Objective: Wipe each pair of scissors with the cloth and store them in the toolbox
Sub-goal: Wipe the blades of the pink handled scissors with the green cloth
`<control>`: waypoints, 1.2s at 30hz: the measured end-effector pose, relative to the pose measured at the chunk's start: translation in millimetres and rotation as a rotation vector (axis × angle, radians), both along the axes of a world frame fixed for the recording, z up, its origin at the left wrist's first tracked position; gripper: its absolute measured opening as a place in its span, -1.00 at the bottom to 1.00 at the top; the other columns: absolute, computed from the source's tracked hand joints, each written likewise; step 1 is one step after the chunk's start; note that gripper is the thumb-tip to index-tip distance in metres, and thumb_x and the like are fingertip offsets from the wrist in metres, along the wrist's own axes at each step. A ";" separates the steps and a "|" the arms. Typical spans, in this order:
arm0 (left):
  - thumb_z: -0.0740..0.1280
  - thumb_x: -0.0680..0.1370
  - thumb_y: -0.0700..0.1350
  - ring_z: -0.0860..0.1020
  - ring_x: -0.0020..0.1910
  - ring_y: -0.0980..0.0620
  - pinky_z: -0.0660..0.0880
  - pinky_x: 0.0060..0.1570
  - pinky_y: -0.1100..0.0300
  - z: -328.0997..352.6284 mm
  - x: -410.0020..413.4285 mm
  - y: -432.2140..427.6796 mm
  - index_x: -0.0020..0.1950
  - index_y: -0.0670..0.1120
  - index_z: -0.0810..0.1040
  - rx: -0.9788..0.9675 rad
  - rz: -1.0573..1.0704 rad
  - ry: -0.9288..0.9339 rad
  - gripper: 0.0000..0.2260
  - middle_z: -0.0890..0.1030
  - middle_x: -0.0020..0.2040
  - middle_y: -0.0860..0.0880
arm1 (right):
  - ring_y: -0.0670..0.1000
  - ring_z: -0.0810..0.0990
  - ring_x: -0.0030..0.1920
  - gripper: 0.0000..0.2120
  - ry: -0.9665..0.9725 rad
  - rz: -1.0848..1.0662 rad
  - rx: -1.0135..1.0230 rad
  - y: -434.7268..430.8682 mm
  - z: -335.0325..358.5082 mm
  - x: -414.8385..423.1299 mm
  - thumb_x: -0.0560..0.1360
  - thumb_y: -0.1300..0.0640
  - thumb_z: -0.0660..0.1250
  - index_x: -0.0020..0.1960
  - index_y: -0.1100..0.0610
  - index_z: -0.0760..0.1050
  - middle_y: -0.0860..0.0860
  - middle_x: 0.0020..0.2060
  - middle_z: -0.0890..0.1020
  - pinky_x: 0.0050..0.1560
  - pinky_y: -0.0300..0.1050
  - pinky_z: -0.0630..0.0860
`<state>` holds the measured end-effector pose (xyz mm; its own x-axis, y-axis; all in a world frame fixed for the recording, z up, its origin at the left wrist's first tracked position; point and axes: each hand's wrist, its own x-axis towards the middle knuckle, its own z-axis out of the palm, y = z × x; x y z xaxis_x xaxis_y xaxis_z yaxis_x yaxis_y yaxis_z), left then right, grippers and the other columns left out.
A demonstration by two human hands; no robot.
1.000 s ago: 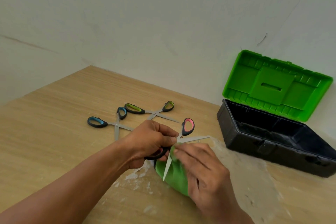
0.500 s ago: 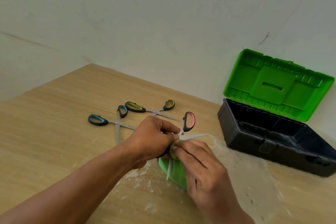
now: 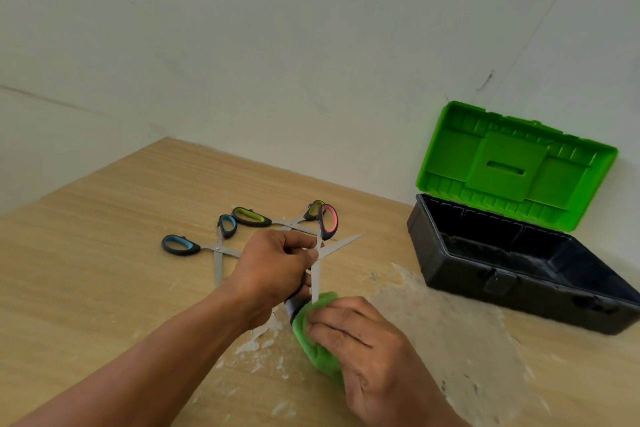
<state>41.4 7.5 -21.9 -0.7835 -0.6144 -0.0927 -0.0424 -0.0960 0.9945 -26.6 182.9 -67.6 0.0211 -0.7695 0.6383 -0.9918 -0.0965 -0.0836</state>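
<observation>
The left hand (image 3: 273, 270) is clenched around the pink-handled scissors (image 3: 323, 246), gripping them near the pivot and the lower handle, with the blades splayed wide: 1 blade points right toward the toolbox (image 3: 519, 260) and the other runs down into the green cloth (image 3: 317, 340). The right hand (image 3: 367, 350) is closed on that cloth, pinching it around the tip of the lower blade just above the counter (image 3: 104, 253). The main risk, as I judge it, is the open blades: if the cloth slips or is thin at the pinch, the edge or tip could meet the fingers (image 3: 325, 322) of the right hand as they draw along it. The free blade also sticks out unguarded, so a twist of the wrist could swing it toward the other hand. 2 more pairs, the blue-handled scissors (image 3: 199, 246) and the green-handled scissors (image 3: 266, 218), lie open and crossing each other on the counter beyond the hands, so reaching over could snag them. The toolbox stands open and looks empty, so no pair seems stored yet.
</observation>
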 end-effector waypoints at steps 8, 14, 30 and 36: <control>0.37 0.58 -0.26 0.58 -0.40 0.03 0.58 -0.41 0.27 -2.2 -2.3 -5.7 0.04 -0.08 0.59 0.024 0.060 0.048 -0.89 0.59 -0.23 -0.14 | -0.05 0.61 0.16 -0.75 -0.177 0.006 -0.014 10.9 2.0 -12.7 0.55 0.38 0.36 0.14 0.15 0.69 -0.05 0.12 0.69 0.09 -0.15 0.60; 0.40 0.55 -0.27 0.67 -0.36 0.00 0.62 -0.32 0.21 -3.1 -3.8 -4.7 0.13 -0.15 0.60 0.071 0.059 0.096 -0.83 0.61 -0.14 -0.25 | -0.35 0.56 0.19 -0.66 -0.464 -0.387 -0.131 31.7 16.8 -33.9 0.54 -0.05 0.38 0.29 0.00 0.61 -0.21 0.15 0.66 0.21 -0.43 0.49; 0.42 0.53 -0.22 0.70 -0.24 -0.08 0.63 -0.15 0.08 -5.1 -2.3 15.7 0.05 -0.25 0.60 0.212 0.011 0.062 -0.86 0.72 -0.22 -0.21 | 0.07 0.48 -0.38 -0.78 -0.142 -1.026 -0.350 60.3 51.8 -47.3 0.49 0.03 0.49 0.09 0.08 0.71 0.00 -0.24 0.51 -0.40 -0.21 0.36; 0.41 0.54 -0.23 0.69 -0.28 -0.06 0.62 -0.17 0.10 -2.0 -1.1 14.8 0.04 -0.24 0.60 0.243 0.051 0.087 -0.88 0.71 -0.22 -0.21 | -0.23 0.56 -0.03 -0.62 -0.738 -0.724 0.148 25.6 34.1 -29.1 0.55 -0.17 0.39 0.33 -0.08 0.55 -0.25 0.02 0.59 -0.03 -0.37 0.50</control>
